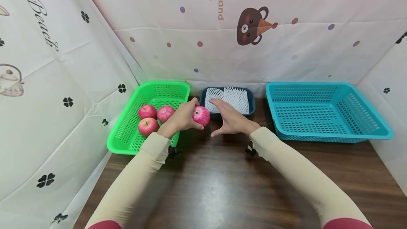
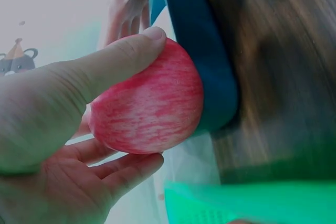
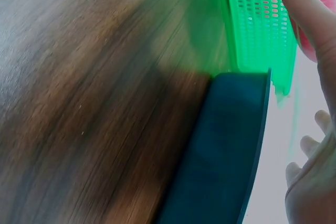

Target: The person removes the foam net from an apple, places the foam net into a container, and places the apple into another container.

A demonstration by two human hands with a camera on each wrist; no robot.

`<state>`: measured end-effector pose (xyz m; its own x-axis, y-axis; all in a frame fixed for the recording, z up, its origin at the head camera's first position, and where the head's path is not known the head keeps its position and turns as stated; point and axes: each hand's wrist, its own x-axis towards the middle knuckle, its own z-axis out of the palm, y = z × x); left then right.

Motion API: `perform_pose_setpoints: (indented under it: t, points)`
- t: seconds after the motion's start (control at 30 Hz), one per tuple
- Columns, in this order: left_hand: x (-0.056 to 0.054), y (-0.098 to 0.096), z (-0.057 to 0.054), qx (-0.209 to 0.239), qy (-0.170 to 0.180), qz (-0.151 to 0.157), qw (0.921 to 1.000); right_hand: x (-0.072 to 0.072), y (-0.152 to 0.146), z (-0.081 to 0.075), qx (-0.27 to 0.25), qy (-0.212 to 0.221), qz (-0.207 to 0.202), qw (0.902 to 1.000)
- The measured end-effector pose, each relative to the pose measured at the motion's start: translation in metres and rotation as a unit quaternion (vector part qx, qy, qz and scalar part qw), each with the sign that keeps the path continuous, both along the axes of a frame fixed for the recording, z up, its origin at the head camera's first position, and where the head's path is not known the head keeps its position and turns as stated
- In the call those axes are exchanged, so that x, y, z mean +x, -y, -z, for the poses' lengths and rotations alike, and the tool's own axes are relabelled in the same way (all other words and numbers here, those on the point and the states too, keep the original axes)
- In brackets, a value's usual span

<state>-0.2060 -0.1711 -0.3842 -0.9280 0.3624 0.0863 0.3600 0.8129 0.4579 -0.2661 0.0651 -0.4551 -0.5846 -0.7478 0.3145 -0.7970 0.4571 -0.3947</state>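
My left hand (image 1: 184, 116) grips a red-streaked apple (image 1: 201, 116), thumb on one side and fingers on the other. In the left wrist view the same apple (image 2: 152, 98) sits in front of a dark blue box. My right hand (image 1: 233, 117) faces it from the right, thumb and fingers spread, holding nothing. Behind the hands stands the dark blue box (image 1: 251, 103) with white foam net sleeves (image 1: 236, 99) in it. To the left, a green basket (image 1: 124, 135) holds several apples, among them a yellowish-red apple (image 1: 148, 127).
A turquoise basket (image 1: 318, 114) with nothing visible in it stands at the right. All containers rest on a dark wooden table (image 1: 219, 186). Behind them hangs a patterned cloth (image 1: 190, 56), with more cloth along both sides.
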Motion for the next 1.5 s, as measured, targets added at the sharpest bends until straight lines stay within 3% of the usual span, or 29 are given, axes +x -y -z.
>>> perform_pose_setpoints:
  t: [0.4,0.63,0.9,1.17,1.5]
  points:
    - [0.002,0.037,-0.022,-0.022,0.013,-0.014,0.9996,0.002,0.022,-0.008,0.005,0.024,-0.008,0.9997]
    - [0.005,0.065,-0.036,-0.035,0.000,0.008,0.9994,0.001,0.037,-0.011,0.016,0.015,-0.018,0.9996]
    - [0.008,0.090,-0.036,-0.032,0.012,0.004,0.9994,0.003,0.056,-0.013,0.030,0.013,-0.028,0.9991]
    - [0.009,0.110,-0.041,-0.075,0.018,0.018,0.9969,0.007,0.074,-0.016,0.036,0.036,-0.033,0.9981]
    - [0.007,0.117,-0.043,-0.112,0.089,0.008,0.9897,0.010,0.091,-0.012,0.052,0.077,-0.030,0.9952]
